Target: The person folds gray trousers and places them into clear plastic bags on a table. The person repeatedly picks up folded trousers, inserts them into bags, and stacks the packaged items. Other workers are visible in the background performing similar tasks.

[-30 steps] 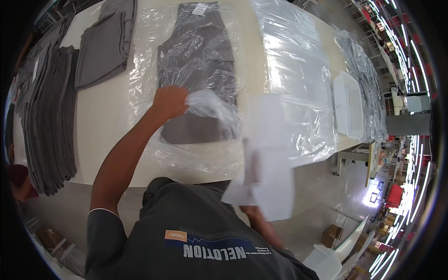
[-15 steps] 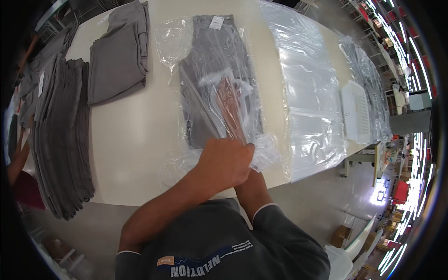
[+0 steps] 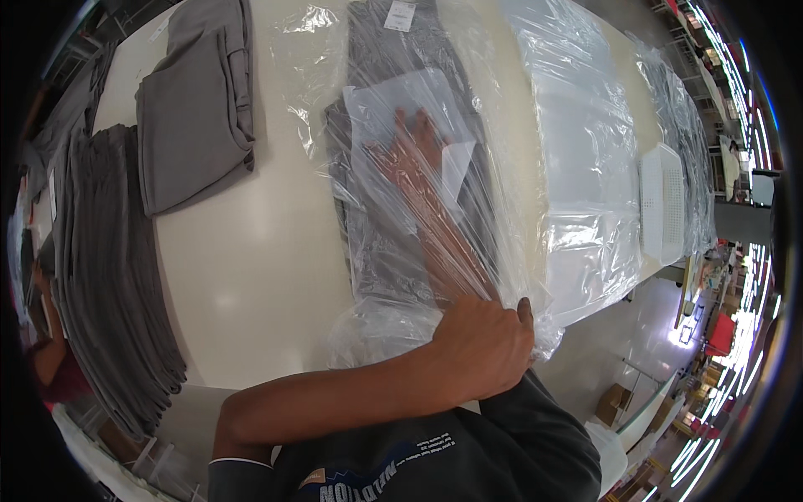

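Grey folded trousers (image 3: 389,54) lie inside a clear plastic bag (image 3: 477,100) in front of me, a white tag (image 3: 400,16) at their far end. My left hand (image 3: 485,345) is closed round the gathered near edge of the bag, at my right forearm. Through the film my right hand (image 3: 418,151) shows inside the bag, fingers stretched out over a white sheet (image 3: 418,89) on the trousers. One corner of the sheet stands folded over beside that hand. Wrinkled film blurs parts of the hand.
Folded grey trousers (image 3: 196,125) and a tall stack of grey garments (image 3: 104,259) lie to the left. On the right are flat clear bags (image 3: 590,167), a white plastic basket (image 3: 662,205) and bagged garments (image 3: 682,117). Another person's arm (image 3: 52,343) shows at the far left.
My right hand has reached farther into the bag, and the bunched white sheet now lies spread out. My left hand has moved right and nearer with the bag's edge.
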Available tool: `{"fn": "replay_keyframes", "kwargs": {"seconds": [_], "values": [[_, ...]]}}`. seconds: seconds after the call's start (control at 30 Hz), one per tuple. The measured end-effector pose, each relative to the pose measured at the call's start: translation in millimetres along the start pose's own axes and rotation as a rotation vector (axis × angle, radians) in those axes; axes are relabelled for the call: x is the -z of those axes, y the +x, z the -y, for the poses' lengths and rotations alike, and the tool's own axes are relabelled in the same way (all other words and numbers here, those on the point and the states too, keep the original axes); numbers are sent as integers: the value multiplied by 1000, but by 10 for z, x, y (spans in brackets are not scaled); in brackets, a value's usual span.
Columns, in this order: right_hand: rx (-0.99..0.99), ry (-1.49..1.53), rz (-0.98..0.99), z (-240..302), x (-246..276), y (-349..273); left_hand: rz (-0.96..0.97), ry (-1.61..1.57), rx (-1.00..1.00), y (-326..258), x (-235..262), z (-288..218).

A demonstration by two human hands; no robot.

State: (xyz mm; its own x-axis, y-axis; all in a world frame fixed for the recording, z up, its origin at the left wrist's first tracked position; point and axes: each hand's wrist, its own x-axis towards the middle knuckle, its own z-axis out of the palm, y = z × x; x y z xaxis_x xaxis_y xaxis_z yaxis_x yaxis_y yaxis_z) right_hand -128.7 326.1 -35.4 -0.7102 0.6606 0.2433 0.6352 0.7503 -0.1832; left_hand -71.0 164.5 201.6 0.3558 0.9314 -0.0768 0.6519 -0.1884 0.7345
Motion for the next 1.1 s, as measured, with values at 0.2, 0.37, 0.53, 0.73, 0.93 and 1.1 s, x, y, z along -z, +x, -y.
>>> {"fn": "replay_keyframes", "kwargs": {"seconds": [0.2, 0.37, 0.53, 0.73, 0.93, 1.1], "values": [[-127, -261, -170, -445, -551, 433, 64, -212, 19, -30, 327, 120], [-101, -107, -371, -704, -1027, 803, 213, -416, 1, -222, 571, 179], [-117, -5, -260, -95, -746, 1068, 137, -218, 108, -635, 977, 454], [-11, -64, -191, -410, -464, 970, -440, -737, 688, -734, 798, 1691], [-77, 503, -64, -926, -160, 98, -537, 72, 390, -216, 186, 2145], [-79, 3682, 91, -975, -82, -637, -511, 254, 406, -67, 37, 2565]]}}
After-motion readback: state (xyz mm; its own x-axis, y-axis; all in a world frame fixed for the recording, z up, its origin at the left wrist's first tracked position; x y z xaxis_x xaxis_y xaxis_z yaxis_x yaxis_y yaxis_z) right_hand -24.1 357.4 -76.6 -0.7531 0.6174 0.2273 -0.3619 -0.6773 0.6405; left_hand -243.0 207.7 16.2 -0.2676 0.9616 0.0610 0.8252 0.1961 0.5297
